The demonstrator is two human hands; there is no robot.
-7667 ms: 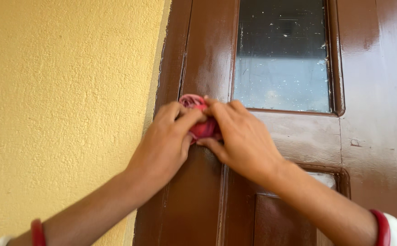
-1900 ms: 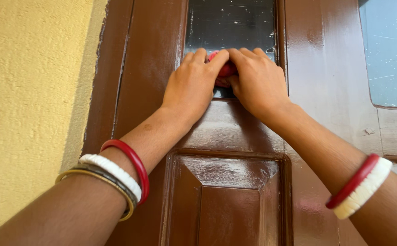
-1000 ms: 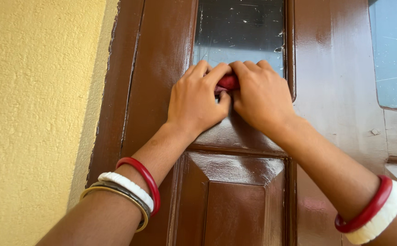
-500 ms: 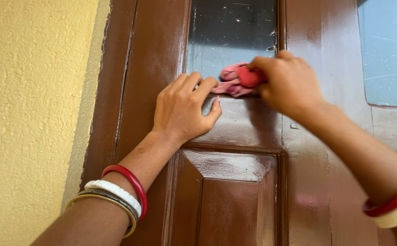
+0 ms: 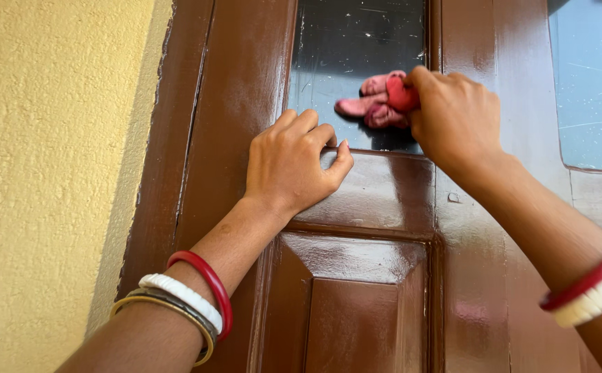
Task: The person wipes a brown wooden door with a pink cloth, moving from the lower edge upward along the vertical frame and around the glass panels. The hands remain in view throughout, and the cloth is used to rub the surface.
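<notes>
I am gripping a bunched pink-red cloth (image 5: 378,103) in my right hand (image 5: 456,117), fingers curled shut around one end of it, and I am pressing it against the glass pane (image 5: 346,41) set in the brown door (image 5: 356,276). The cloth is sitting low on the pane, just above its bottom edge and toward its right side, touching the glass. It is looking crumpled into soft rolls, with two or three rounded folds sticking out to the left of my fist (the darker red part is the bit nearest my fingers). My left hand (image 5: 297,166) is holding nothing; it is resting on the glossy wood just below the pane's lower left corner, knuckles bent and fingertips (image 5: 315,128) reaching the bottom edge of the glass, thumb lying out to the right along the rail. The two hands are near each other but apart. The glass is dark and speckled with small white flecks. A second pane (image 5: 591,83) is showing at the far right. I am wearing red, white and gold bangles (image 5: 190,307) on my left wrist, and red and white bangles (image 5: 591,293) on my right. A rough yellow wall (image 5: 45,173) is running down the left beside the door frame.
</notes>
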